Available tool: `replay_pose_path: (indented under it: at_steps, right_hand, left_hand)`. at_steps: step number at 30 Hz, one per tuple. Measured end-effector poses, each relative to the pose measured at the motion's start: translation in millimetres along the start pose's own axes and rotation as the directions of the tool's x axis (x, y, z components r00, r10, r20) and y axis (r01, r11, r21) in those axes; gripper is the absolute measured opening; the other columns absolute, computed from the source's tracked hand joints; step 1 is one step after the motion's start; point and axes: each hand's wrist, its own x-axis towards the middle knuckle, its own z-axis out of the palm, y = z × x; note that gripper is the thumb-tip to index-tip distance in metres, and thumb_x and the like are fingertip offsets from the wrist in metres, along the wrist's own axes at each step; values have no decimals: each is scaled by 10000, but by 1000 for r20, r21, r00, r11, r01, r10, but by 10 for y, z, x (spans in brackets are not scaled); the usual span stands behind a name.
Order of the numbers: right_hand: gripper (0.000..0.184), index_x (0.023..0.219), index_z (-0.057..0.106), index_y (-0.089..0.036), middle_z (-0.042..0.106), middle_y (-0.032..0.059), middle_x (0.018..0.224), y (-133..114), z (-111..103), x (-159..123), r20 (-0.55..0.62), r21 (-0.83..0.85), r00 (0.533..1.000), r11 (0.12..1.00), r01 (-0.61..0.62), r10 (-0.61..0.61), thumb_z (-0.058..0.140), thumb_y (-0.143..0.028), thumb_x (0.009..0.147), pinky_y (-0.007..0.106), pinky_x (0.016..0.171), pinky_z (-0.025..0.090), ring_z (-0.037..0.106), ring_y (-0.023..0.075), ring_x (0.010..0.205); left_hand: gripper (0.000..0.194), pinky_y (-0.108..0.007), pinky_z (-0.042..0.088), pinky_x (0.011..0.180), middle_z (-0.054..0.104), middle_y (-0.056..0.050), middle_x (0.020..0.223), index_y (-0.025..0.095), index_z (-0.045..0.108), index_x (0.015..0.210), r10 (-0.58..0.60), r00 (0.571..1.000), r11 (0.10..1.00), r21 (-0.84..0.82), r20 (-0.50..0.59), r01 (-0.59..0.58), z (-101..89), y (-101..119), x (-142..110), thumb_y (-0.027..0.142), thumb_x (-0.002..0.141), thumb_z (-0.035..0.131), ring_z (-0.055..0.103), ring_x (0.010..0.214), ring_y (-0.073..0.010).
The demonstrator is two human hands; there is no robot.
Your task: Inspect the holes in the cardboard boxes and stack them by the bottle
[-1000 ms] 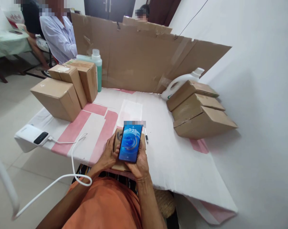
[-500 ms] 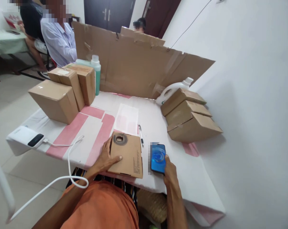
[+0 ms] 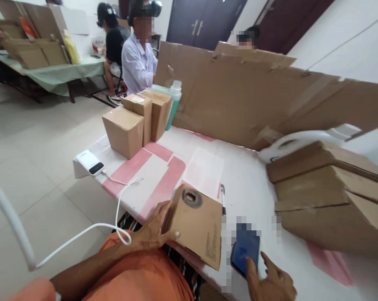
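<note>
My left hand point(image 3: 159, 228) grips the left side of a small brown cardboard box point(image 3: 201, 228), its thumb lying over the top face. The box has a dark-ringed oval hole near its far end and printed lines near its right edge. To the right of it a smartphone point(image 3: 249, 251) lies on the table with its screen dim blue. My right hand point(image 3: 270, 276) is over the phone's near right side, one digit touching the screen and the others spread apart. A pen point(image 3: 223, 198) and a whitish sheet point(image 3: 204, 169) lie beyond the box.
Cardboard boxes point(image 3: 123, 131) and a green-liquid bottle point(image 3: 174, 104) stand at the back left; more boxes point(image 3: 317, 209) and a white jug point(image 3: 301, 140) at the right. A cardboard screen point(image 3: 239, 96) closes the back. A power bank point(image 3: 89, 163) trails a white cable point(image 3: 82, 228). People sit beyond.
The view has swung left. My right hand has loosened from the phone's edge, and a digit now touches its screen, which looks darker. My left hand still holds the box.
</note>
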Motion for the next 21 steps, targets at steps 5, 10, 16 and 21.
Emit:
replay_pose_path:
  at_steps: [5, 10, 16, 21]
  right_hand:
    - [756, 1442, 643, -275, 666, 148, 1401, -519, 152, -478, 131, 499, 942, 842, 207, -309, 691, -654, 789, 644, 1116, 481, 581, 476, 1341]
    - [834, 1612, 447, -352, 515, 78, 1630, -808, -100, -540, 336, 651, 901, 759, -12, -274, 704, -620, 865, 597, 1162, 473, 480, 422, 1489]
    - [783, 1631, 402, -367, 410, 78, 1700, -1500, -345, -140, 249, 775, 938, 631, -42, -243, 616, -650, 933, 553, 1128, 489, 430, 388, 1522]
    - [1165, 1624, 345, -284, 582, 170, 1508, -2004, -14, -90, 313, 823, 911, 555, -118, -270, 868, -666, 655, 467, 865, 624, 586, 382, 1330]
  left_hand:
    - [1018, -628, 304, 1291, 357, -197, 1698, 250, 266, 1694, -40, 997, 998, 52, 63, 36, 1, 156, -313, 691, 883, 697, 307, 1598, -400]
    - [974, -591, 361, 1269, 435, -186, 1622, 248, 299, 1687, 85, 987, 996, 41, -133, -81, -211, 487, -259, 754, 911, 599, 393, 1533, -384]
    - [758, -571, 373, 1253, 497, -165, 1552, 223, 397, 1625, 185, 873, 981, 138, -452, -137, -370, 696, 149, 611, 993, 556, 456, 1446, -348]
    - [688, -544, 427, 1205, 517, -170, 1502, 204, 374, 1598, 106, 797, 992, 117, -595, -44, -340, 609, 424, 501, 1005, 558, 502, 1402, -327]
